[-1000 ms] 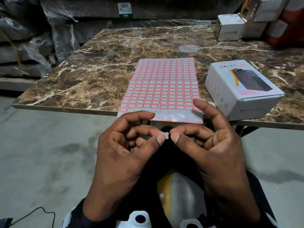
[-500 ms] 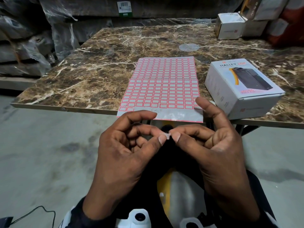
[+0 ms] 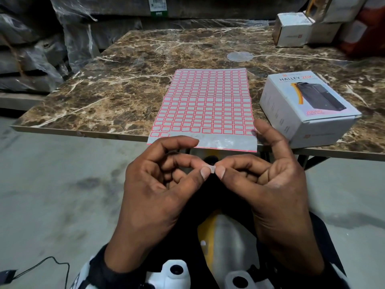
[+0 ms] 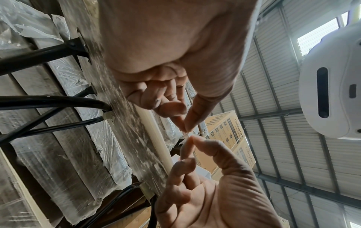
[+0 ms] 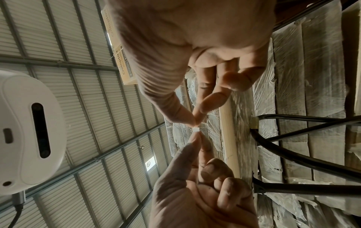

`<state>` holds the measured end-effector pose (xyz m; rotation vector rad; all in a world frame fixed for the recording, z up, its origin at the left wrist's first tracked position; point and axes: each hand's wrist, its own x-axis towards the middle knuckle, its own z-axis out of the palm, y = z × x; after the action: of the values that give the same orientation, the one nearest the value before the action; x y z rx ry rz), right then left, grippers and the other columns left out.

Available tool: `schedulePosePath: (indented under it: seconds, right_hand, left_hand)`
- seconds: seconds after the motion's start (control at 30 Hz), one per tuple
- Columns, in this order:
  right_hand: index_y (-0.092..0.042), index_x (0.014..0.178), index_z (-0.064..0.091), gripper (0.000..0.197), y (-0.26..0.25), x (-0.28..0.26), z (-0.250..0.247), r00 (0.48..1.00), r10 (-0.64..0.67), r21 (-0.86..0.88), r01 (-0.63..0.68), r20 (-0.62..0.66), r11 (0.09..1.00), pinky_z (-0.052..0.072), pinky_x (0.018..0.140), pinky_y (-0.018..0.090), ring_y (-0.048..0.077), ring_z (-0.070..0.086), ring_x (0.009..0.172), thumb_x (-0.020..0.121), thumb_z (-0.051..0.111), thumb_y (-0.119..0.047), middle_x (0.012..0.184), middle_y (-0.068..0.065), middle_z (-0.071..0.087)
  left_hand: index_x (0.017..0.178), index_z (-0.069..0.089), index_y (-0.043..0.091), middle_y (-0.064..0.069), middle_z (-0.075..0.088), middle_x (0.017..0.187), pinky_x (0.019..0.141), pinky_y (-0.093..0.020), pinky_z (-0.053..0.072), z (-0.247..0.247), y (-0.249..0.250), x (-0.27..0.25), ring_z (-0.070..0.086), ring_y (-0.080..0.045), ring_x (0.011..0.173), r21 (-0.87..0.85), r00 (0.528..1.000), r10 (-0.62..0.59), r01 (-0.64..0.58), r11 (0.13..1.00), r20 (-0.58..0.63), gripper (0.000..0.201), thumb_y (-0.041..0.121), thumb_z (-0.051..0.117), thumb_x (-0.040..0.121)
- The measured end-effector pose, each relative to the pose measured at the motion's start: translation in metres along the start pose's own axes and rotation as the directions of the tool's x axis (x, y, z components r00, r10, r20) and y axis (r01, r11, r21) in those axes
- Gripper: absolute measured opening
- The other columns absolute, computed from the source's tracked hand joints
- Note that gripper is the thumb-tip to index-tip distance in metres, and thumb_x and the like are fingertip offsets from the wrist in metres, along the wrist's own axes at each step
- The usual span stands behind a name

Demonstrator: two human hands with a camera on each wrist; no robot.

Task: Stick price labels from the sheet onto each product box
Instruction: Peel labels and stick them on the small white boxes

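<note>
The red-bordered label sheet (image 3: pixel 208 109) lies flat on the marble table (image 3: pixel 125 80), its near edge overhanging the table's front. A white "HALLEY 20K" product box (image 3: pixel 308 107) rests just right of the sheet. In front of the table edge, my left hand (image 3: pixel 203 168) and right hand (image 3: pixel 219 169) meet fingertip to fingertip. Between them they pinch one small white label (image 3: pixel 212 169). The right wrist view shows the label (image 5: pixel 196 129) held between the right hand (image 5: pixel 195 121) above and the left hand (image 5: pixel 196 136) below. My right index finger sticks up, touching nothing.
More white boxes (image 3: pixel 291 30) are stacked at the table's back right corner. A round clear disc (image 3: pixel 239 56) lies on the table behind the sheet. Plastic-wrapped stacks (image 3: pixel 31 59) stand to the left. A black cable (image 3: pixel 41 265) runs along the floor at lower left.
Both hands stay in the same place with the label pinched between them. Only small finger shifts show.
</note>
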<state>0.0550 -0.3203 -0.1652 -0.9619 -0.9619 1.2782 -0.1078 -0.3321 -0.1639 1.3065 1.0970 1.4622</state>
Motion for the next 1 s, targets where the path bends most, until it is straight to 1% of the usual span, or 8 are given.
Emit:
schedulePosePath:
  seconds: [0.17, 0.33, 0.47, 0.53, 0.63, 0.7, 0.83, 1.0]
  right_hand:
    - [-0.034, 0.148, 0.047, 0.092, 0.003, 0.001, 0.0, 1.0, 0.017, 0.021, -0.017, 0.021, 1.0, 0.056, 0.079, 0.044, 0.031, 0.064, 0.073, 0.078, 0.082, 0.015, 0.084, 0.016, 0.079]
    - [-0.035, 0.145, 0.047, 0.089, 0.007, 0.002, 0.0, 1.0, 0.011, 0.028, -0.011, 0.002, 1.0, 0.052, 0.077, 0.044, 0.03, 0.059, 0.077, 0.069, 0.08, -0.004, 0.086, 0.015, 0.079]
    - [-0.03, 0.143, 0.052, 0.085, 0.004, 0.004, -0.006, 0.999, -0.029, 0.019, 0.029, -0.016, 0.999, 0.051, 0.06, 0.023, 0.026, 0.057, 0.068, 0.075, 0.088, 0.008, 0.084, 0.013, 0.079]
    - [-0.026, 0.141, 0.055, 0.073, 0.002, 0.004, -0.008, 1.0, -0.021, 0.024, 0.021, -0.007, 0.999, 0.049, 0.054, 0.017, 0.016, 0.061, 0.059, 0.082, 0.079, 0.009, 0.085, 0.011, 0.081]
    - [-0.021, 0.131, 0.067, 0.048, 0.002, 0.003, -0.013, 0.998, -0.036, -0.03, 0.037, 0.056, 0.999, 0.051, 0.059, 0.017, 0.01, 0.061, 0.057, 0.092, 0.07, 0.007, 0.092, 0.009, 0.083]
    - [-0.02, 0.116, 0.077, 0.034, 0.001, 0.001, -0.015, 0.996, -0.066, -0.039, 0.069, 0.058, 0.997, 0.05, 0.059, 0.017, 0.01, 0.059, 0.058, 0.09, 0.079, 0.002, 0.09, 0.006, 0.082]
    - [-0.023, 0.1, 0.083, 0.036, -0.01, -0.002, -0.019, 0.991, -0.134, -0.076, 0.135, 0.014, 0.988, 0.053, 0.061, 0.017, 0.011, 0.061, 0.062, 0.067, 0.093, -0.011, 0.074, 0.003, 0.072]
    - [-0.029, 0.092, 0.087, 0.021, -0.029, -0.01, -0.034, 0.971, -0.231, -0.261, 0.209, -0.056, 0.942, 0.059, 0.068, 0.017, 0.01, 0.079, 0.076, 0.076, 0.086, -0.014, 0.083, -0.003, 0.083]
  left_hand:
    - [0.11, 0.071, 0.02, -0.01, 0.077, 0.083, 0.056, -0.023, 0.042, 0.0, 0.0, 0.0, 0.043, -0.026, 0.062, -0.008, 1.0, 0.001, -0.001, 1.0, 0.0, 0.036, 0.007, 0.081, 0.077]
    - [0.11, 0.069, 0.018, -0.01, 0.077, 0.083, 0.056, -0.029, 0.039, 0.001, 0.001, 0.0, 0.04, -0.028, 0.06, -0.005, 1.0, -0.007, 0.007, 1.0, -0.003, 0.036, 0.008, 0.081, 0.077]
    - [0.11, 0.07, 0.016, -0.009, 0.076, 0.081, 0.055, -0.022, 0.043, 0.0, 0.002, 0.0, 0.043, -0.023, 0.059, -0.011, 0.999, -0.01, 0.009, 1.0, -0.035, 0.037, 0.009, 0.082, 0.076]
    - [0.112, 0.07, 0.017, -0.009, 0.077, 0.081, 0.055, -0.021, 0.044, 0.001, 0.003, 0.001, 0.044, -0.023, 0.06, -0.02, 0.999, -0.018, 0.017, 1.0, -0.034, 0.041, 0.007, 0.087, 0.075]
    - [0.114, 0.07, 0.014, -0.011, 0.077, 0.08, 0.055, -0.021, 0.045, 0.002, 0.003, 0.002, 0.048, -0.027, 0.064, -0.049, 0.998, -0.024, 0.021, 0.999, -0.059, 0.042, 0.003, 0.083, 0.076]
    - [0.114, 0.069, 0.013, -0.012, 0.077, 0.08, 0.056, -0.019, 0.046, 0.004, 0.004, 0.004, 0.049, -0.027, 0.065, -0.07, 0.998, -0.018, 0.014, 0.997, -0.064, 0.041, 0.002, 0.08, 0.076]
    - [0.112, 0.071, 0.014, -0.014, 0.078, 0.082, 0.057, -0.019, 0.047, 0.01, 0.012, 0.009, 0.05, -0.028, 0.067, -0.089, 0.999, -0.013, 0.009, 0.996, -0.049, 0.043, 0.007, 0.085, 0.072]
    - [0.112, 0.071, 0.015, -0.016, 0.078, 0.084, 0.058, -0.018, 0.047, 0.023, 0.021, 0.019, 0.052, -0.027, 0.068, -0.129, 1.0, 0.01, -0.01, 0.992, 0.004, 0.041, 0.006, 0.084, 0.073]
